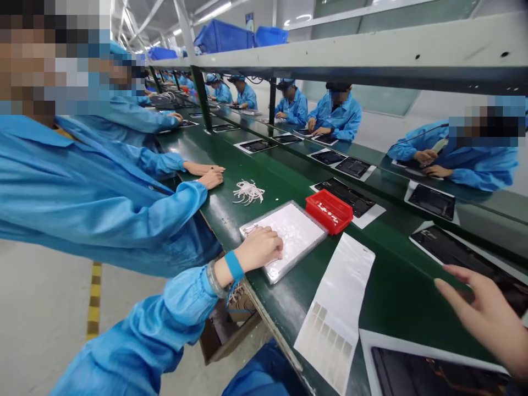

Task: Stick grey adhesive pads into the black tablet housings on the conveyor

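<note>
My left hand (264,246), with a blue wrist strap (234,265), rests palm down on a white pad (295,225) wrapped in clear plastic. Its fingers are curled together, and whatever is beneath them is hidden. At the right edge my right hand (484,313) hovers with thumb and fingers apart, holding nothing. Close to it are a black panel (474,256) on white paper and, nearer me, a second dark panel (437,374). Between my hands lies a white sheet of stickers (342,286), with a block of pale rectangular labels at its lower end.
A red bin (329,210) with small white pieces touches the pad's far corner. Beyond the pad lies a heap of white strips (248,192). A co-worker's hands (210,175) rest on the green bench (223,214) at left. A shelf beam (371,47) runs overhead.
</note>
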`<state>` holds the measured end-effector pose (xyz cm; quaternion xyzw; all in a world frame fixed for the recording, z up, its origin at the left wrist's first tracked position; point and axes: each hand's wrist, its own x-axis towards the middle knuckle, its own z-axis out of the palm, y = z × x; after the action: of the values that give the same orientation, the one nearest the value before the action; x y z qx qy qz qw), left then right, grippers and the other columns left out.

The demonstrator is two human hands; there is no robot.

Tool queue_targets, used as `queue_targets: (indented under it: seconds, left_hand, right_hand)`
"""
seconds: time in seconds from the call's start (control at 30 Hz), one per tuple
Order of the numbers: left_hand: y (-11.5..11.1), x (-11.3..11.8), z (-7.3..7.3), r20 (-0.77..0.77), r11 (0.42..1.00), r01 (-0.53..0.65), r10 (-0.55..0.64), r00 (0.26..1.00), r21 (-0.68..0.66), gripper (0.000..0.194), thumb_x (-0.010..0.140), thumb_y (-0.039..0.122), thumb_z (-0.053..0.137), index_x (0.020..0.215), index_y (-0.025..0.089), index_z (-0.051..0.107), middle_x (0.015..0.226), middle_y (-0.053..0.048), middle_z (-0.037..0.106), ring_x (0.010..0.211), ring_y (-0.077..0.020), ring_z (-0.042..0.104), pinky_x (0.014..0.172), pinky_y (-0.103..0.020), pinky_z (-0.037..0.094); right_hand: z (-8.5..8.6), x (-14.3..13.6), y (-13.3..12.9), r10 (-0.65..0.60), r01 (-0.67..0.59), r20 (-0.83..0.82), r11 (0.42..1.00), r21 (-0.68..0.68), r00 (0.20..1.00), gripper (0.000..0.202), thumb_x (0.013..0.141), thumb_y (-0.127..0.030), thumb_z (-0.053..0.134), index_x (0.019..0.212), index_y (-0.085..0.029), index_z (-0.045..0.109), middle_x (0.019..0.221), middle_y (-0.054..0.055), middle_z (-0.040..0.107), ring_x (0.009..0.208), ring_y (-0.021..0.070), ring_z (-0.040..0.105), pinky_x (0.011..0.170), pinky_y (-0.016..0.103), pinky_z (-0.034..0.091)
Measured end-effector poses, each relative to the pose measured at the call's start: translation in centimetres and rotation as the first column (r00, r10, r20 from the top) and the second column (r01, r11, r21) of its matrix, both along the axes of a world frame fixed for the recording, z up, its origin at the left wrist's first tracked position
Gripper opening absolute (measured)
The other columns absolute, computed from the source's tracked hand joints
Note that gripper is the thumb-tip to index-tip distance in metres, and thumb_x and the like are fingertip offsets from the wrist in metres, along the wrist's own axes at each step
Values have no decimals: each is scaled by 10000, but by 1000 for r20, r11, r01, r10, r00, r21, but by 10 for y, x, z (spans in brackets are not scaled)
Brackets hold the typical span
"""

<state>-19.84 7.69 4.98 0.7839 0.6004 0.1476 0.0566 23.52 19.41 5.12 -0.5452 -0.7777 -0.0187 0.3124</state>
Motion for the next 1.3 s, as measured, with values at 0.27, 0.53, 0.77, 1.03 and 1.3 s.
queue_targets:
  seconds: [0.27, 0.53, 0.77, 1.03, 1.3]
  left_hand:
    - [-12, 8, 11, 320, 986, -87, 37, 947, 141, 99, 878, 217, 551, 851, 161, 627, 813, -39, 659, 770, -169, 605, 735, -287, 465]
    - [-52, 74, 18, 648, 942, -117, -123, 752, 315, 168, 918, 234, 502, 874, 159, 646, 859, -44, 688, 824, -149, 646, 751, -252, 525]
    - [-54, 66, 1, 607, 875, -176, -156, 779, 451, 88, 893, 198, 565, 867, 167, 643, 806, -38, 678, 776, -151, 627, 724, -276, 521]
    - [-56, 67, -3, 473, 844, -123, -168, 865, 523, 140, 905, 180, 522, 918, 171, 662, 849, -50, 710, 789, -157, 658, 752, -287, 532]
    - [-37, 44, -4, 422, 859, -251, 46, 905, 447, 188, 886, 148, 447, 893, 158, 635, 842, -58, 682, 793, -177, 641, 783, -314, 505]
  right_hand:
    - [37, -111, -91, 205, -358, -358, 825, -438, 911, 417, 799, -549, 532, 1052, -229, 620, 1032, 91, 649, 809, 214, 612, 682, 346, 521]
    - [37, -207, -127, 33, -809, -821, 195, -555, 571, 410, 771, -570, 600, 805, -163, 567, 769, 31, 619, 526, 82, 512, 491, 221, 400]
    - [26, -207, -123, 279, -747, -700, 362, -558, 658, 354, 868, -518, 471, 768, -183, 521, 645, -17, 583, 486, 90, 503, 523, 238, 407]
    - [32, -209, -127, 493, -561, -277, 652, -509, 825, 265, 940, -307, 356, 760, -215, 529, 604, -19, 573, 575, 137, 567, 605, 249, 385]
    - [30, -209, -121, 473, -555, -294, 660, -505, 830, 272, 933, -325, 341, 745, -221, 508, 577, -26, 513, 551, 137, 514, 613, 263, 366]
